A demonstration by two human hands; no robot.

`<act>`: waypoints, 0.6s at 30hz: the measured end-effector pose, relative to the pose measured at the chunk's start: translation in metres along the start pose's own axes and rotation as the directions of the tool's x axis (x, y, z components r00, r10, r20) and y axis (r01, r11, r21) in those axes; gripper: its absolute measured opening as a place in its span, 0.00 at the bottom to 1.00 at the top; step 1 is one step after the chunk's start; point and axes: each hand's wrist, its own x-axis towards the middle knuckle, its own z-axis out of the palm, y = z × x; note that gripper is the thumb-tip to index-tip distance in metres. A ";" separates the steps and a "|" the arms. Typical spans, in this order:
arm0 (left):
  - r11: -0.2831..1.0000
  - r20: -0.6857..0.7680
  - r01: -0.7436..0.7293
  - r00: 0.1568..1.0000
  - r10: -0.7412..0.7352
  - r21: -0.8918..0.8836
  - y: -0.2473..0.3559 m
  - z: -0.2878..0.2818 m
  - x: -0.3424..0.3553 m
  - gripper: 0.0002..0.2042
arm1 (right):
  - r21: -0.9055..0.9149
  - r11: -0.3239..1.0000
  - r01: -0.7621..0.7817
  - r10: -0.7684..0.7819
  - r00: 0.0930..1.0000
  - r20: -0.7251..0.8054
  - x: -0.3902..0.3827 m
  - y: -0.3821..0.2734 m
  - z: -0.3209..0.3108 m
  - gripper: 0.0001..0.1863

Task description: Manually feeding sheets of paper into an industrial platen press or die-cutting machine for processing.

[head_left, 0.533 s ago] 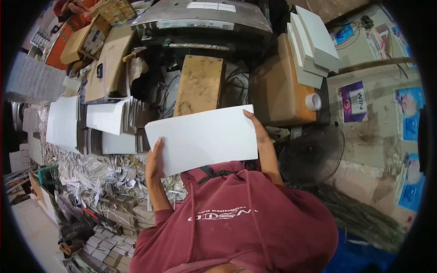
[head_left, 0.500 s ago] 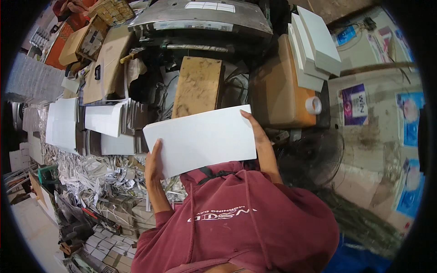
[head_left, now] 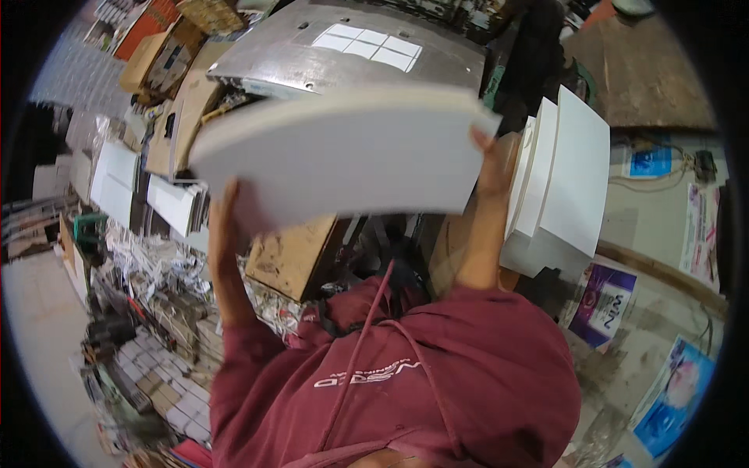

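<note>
Between both hands I carry a thick stack of white paper (head_left: pixel 343 164), blurred by motion and bowed along its far edge. My left hand (head_left: pixel 234 204) grips its near left corner, and my right hand (head_left: pixel 487 160) clasps the right end. The fingers underneath are hidden by the paper. Just past the stack lies the flat metal table of a machine (head_left: pixel 273 58), with a window-shaped reflection on it. To the right of my right arm, more thick stacks of white paper (head_left: pixel 573 183) stand close together.
A worn tan wooden box (head_left: pixel 289 257) sits below the held stack. Paper piles (head_left: pixel 117 181) stand at left, above a heap of paper scraps (head_left: pixel 148 261). Posters (head_left: pixel 601 304) cover the right wall, and a brown board (head_left: pixel 647 74) is at the far right.
Both hands have raised the paper stack away from my body toward the metal table, and its thick far edge now shows. My view has shifted toward the machine.
</note>
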 end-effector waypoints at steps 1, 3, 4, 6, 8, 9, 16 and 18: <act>0.971 0.036 -0.235 0.971 0.236 -0.035 0.011 0.016 0.012 0.28 | 0.013 0.990 0.139 -0.139 0.990 -0.011 0.024 -0.011 -0.007 0.38; 0.940 0.340 -0.316 0.876 0.342 -0.131 0.051 0.046 0.068 0.21 | 0.150 0.981 0.124 -0.107 0.988 -0.114 0.075 -0.030 -0.019 0.29; 0.887 0.336 -0.450 0.824 0.457 -0.104 0.061 0.062 0.084 0.22 | 0.200 0.973 0.116 -0.089 0.986 -0.138 0.093 -0.036 -0.025 0.31; 0.934 0.389 -0.337 0.850 0.355 -0.117 0.081 0.097 0.119 0.23 | 0.314 0.937 0.154 -0.141 0.988 -0.064 0.115 -0.034 -0.034 0.32; 0.942 0.453 -0.329 0.830 0.324 -0.072 0.089 0.128 0.147 0.27 | 0.248 0.939 0.239 -0.272 0.956 0.107 0.122 -0.024 -0.045 0.39; 0.960 0.494 -0.280 0.831 0.255 -0.024 0.081 0.141 0.156 0.30 | 0.252 0.947 0.199 -0.222 0.973 0.067 0.122 -0.016 -0.049 0.39; 0.902 0.232 -0.429 0.874 0.426 -0.043 0.044 0.169 0.182 0.38 | 0.350 0.932 0.089 -0.055 0.993 -0.106 0.137 0.012 -0.053 0.51; 0.904 0.206 -0.422 0.880 0.428 -0.072 0.042 0.169 0.180 0.40 | 0.400 0.914 0.062 -0.017 0.993 -0.113 0.138 0.011 -0.048 0.50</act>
